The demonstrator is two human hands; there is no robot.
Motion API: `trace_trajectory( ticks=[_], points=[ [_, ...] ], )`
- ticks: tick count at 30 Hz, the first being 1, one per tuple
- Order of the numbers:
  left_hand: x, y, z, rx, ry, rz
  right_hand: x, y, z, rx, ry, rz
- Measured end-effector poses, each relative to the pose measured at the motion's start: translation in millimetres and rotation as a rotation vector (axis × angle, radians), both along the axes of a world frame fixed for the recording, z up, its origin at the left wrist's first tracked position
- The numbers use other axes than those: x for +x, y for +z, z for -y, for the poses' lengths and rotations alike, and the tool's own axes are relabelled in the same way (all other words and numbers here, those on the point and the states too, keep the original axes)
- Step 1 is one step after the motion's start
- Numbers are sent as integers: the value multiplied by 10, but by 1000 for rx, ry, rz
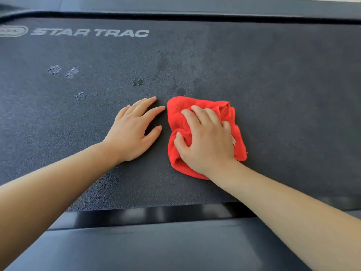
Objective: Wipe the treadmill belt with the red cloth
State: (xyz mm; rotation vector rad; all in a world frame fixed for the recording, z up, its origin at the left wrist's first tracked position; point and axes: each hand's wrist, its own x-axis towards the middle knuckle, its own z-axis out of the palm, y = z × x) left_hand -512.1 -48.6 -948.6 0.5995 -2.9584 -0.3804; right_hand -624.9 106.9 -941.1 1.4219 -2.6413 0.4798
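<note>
Dark, pebbled treadmill belt (273, 79) filling most of the view, running left to right. White lettering (89, 32) reading STAR TRAC printed near the far left edge, beside an oval badge (11, 30) too blurred to read. Smooth dark side rail (156, 247) along the near edge, another rail (195, 4) along the far edge.

Red cloth (176, 112) bunched into a loose wad, lying on the belt a little right of centre. Right hand (205, 137) pressed down on top of the cloth, fingers curled and spread over the folds, thumb tucked into the fabric on the left side, gripping the wad against the belt. Cloth edges poking out beyond the hand on the far, left and right sides.

Left hand (132, 130) flat on the bare belt just beside the cloth, palm down, fingers open and gently fanned, holding nothing; index fingertip very near the cloth's left edge, touching or not hard to say.

Several small speckled marks (72, 72) on the belt to the far left of the left hand, possibly droplets or dust. Faint darker smudges (181, 90) just beyond the cloth, perhaps damp patches. Both forearms bare, reaching in from the near corners.
</note>
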Motion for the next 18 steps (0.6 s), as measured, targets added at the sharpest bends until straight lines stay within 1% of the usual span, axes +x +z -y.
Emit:
trace_trajectory(
  ticks=[3, 6, 9, 11, 13, 18],
  points=[
    [-120, -16, 176, -22, 14, 32, -134, -9, 263, 4, -10, -6],
    [-390, -10, 546, -25, 47, 27, -292, -3, 514, 3, -47, 5],
    [-734, -23, 976, -14, 116, -13, -365, -28, 669, -46, -118, 16],
    [-874, -99, 1160, -26, 122, -21, -366, -65, 700, -90, -149, 1],
    [-900, -178, 1232, -45, 117, -29, -366, -78, 716, -110, -162, -18],
    [-880, -189, 1217, -36, 106, -73, -344, -28, 735, -57, -194, -12]
  ],
)
